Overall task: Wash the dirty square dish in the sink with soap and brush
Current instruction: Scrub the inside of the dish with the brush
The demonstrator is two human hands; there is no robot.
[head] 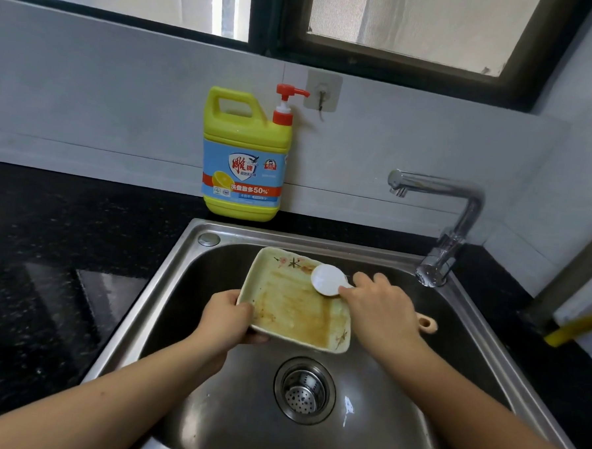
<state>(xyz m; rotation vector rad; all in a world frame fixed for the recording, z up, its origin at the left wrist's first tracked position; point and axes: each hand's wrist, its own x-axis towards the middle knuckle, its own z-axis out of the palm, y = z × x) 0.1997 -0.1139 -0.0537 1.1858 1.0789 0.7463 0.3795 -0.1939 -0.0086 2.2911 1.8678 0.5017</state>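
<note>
A pale square dish (294,303) smeared with brown sauce is held tilted over the steel sink (190,253). My left hand (226,315) grips its left edge. My right hand (379,311) holds a brush with a round white head (327,279) pressed on the dish's upper right part. The brush's pinkish handle end (427,324) sticks out behind my right wrist. A yellow dish soap bottle (246,156) with a red pump stands on the counter behind the sink.
A chrome tap (455,226) rises at the sink's right rear, its spout pointing left. The drain strainer (304,391) sits in the basin below the dish. Black counter (64,239) spreads to the left. A wall hook (322,95) hangs beside the pump.
</note>
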